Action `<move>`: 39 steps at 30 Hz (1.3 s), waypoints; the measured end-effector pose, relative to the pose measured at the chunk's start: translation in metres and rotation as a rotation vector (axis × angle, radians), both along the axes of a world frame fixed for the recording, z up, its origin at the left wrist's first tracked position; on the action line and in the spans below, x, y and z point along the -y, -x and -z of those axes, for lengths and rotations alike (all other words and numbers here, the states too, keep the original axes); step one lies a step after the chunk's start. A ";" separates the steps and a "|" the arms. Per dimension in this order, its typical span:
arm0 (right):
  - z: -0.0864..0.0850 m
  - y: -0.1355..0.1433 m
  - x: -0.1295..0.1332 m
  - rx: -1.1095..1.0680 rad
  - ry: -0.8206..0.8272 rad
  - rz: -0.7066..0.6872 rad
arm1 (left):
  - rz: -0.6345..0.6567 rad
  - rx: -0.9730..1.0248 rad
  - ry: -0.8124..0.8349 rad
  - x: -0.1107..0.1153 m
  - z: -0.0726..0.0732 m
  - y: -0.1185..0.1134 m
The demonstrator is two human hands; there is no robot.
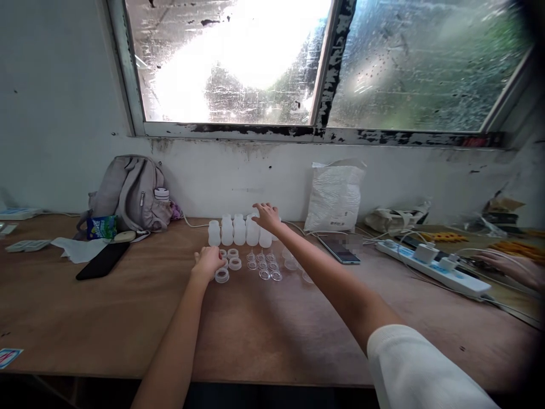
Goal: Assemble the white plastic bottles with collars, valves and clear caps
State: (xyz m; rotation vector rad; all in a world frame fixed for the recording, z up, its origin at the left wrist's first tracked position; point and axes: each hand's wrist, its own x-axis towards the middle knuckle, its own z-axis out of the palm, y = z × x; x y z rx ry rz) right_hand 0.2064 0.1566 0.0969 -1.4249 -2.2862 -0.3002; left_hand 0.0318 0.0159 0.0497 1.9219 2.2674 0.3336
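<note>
Several frosted white bottles stand upright in rows near the wall. Over their right part reaches my right hand, fingers stretched out and apart at the bottle tops; it partly hides the bottles behind it. My left hand is down among the translucent rings in front of the bottles. Its fingers are curled together, and what is between them is hidden. Small clear round pieces with thin stems lie in rows at the middle. More translucent round parts lie to their right, partly behind my right forearm.
At left are a grey backpack, a green-blue packet, a tissue and a black phone. At right sit a white plastic bag, another phone and a power strip with cables. Another person's hand works at far right.
</note>
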 end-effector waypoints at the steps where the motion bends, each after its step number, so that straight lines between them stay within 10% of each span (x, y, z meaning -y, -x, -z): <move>1: 0.000 -0.002 0.007 -0.009 -0.019 -0.015 | 0.008 0.000 0.022 0.000 -0.001 0.000; 7: 0.045 -0.026 0.082 0.043 -0.114 -0.224 | 0.020 -0.001 0.104 -0.001 -0.002 0.000; 14: 0.113 -0.053 0.137 -0.021 -0.192 -0.026 | 0.037 0.080 0.046 0.000 0.005 -0.005; 24: 0.112 -0.049 0.140 -0.085 -0.128 -0.190 | 0.435 0.630 -0.119 -0.014 0.030 -0.036; 28: 0.114 -0.047 0.145 -0.185 -0.022 -0.295 | 0.424 1.091 -0.135 -0.018 0.043 -0.048; 39: 0.108 -0.052 0.140 -0.438 -0.120 -0.218 | 0.358 1.290 -0.146 -0.010 0.046 -0.074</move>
